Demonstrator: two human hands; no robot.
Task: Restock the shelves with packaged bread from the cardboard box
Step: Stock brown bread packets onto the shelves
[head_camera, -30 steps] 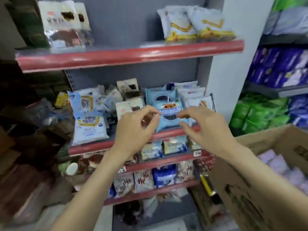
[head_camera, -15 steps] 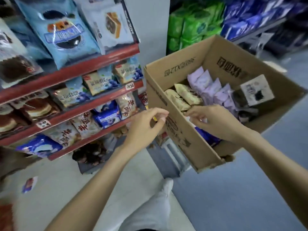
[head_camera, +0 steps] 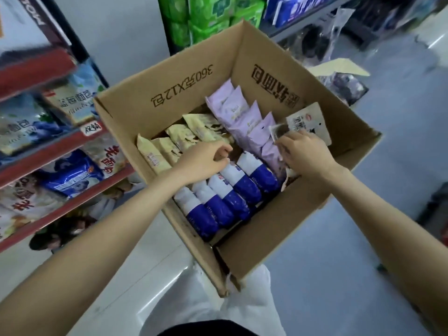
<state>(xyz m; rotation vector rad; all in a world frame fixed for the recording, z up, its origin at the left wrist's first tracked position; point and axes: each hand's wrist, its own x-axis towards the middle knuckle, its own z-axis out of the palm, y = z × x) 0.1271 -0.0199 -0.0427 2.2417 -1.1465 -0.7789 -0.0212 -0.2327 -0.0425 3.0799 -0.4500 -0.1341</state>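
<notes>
An open cardboard box (head_camera: 278,229) stands on the floor below me, packed with rows of bread packs: cream ones (head_camera: 184,134), lilac ones (head_camera: 242,112) and blue-and-white ones (head_camera: 218,202). My left hand (head_camera: 206,161) hovers over the blue-and-white row with fingers loosely curled, holding nothing. My right hand (head_camera: 305,154) reaches into the box's right side and pinches a clear-and-white pack with dark bread (head_camera: 305,122) that leans against the box wall.
Red-edged shelves (head_camera: 48,154) stocked with bread packs run along the left. Green and blue packs (head_camera: 213,18) fill shelves behind the box. A loose flap and a dark bag (head_camera: 344,81) lie on the floor at the right. My white trouser leg (head_camera: 242,299) is below the box.
My view swung from the shelf down to the box. Both hands left the shelf pack and moved into the box; the right hand now takes hold of the clear-and-white pack.
</notes>
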